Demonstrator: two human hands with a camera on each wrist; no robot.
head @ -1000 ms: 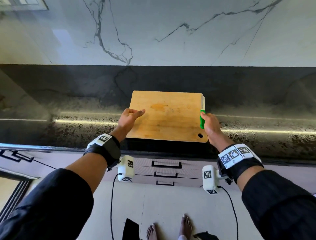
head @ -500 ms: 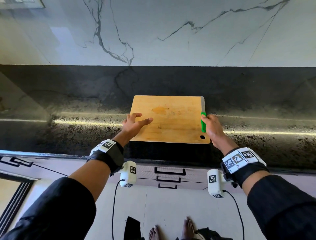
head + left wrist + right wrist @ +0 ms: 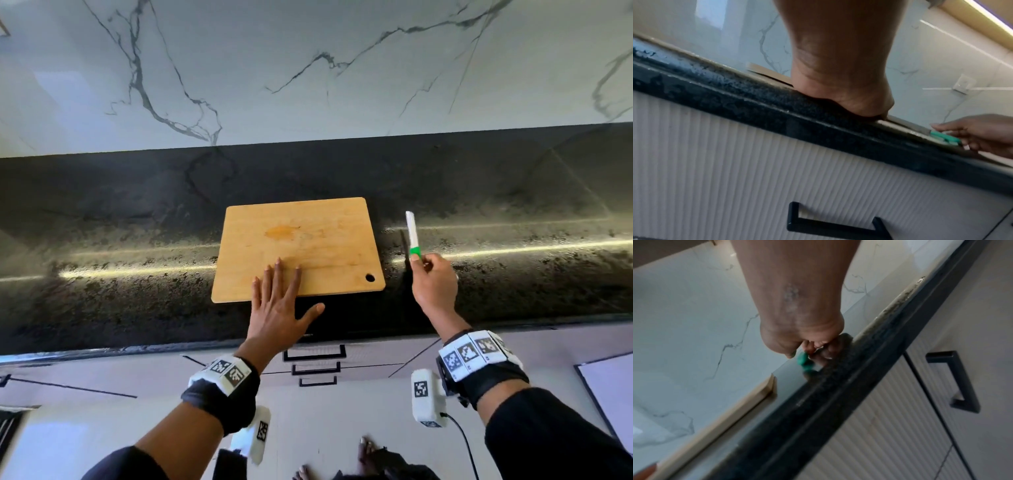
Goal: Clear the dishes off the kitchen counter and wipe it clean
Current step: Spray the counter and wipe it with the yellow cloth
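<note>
Pinching knife (image 3: 412, 236) handle, right hand (image 3: 434, 287) holds blade up beside board (image 3: 298, 248). Left hand (image 3: 278, 310) flat on board, on table (image 3: 137, 301). I judge loose pinch risks dropping blade.

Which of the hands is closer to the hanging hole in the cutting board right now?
Left. The left hand lies flat on the cutting board, fingers just left of the hole. The right hand holds the knife off the board's right side.

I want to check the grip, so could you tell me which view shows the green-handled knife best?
The head view: the green-handled knife shows whole, blade up, in the right hand. Left wrist shows handle and some blade; right wrist only the handle's end.
</note>
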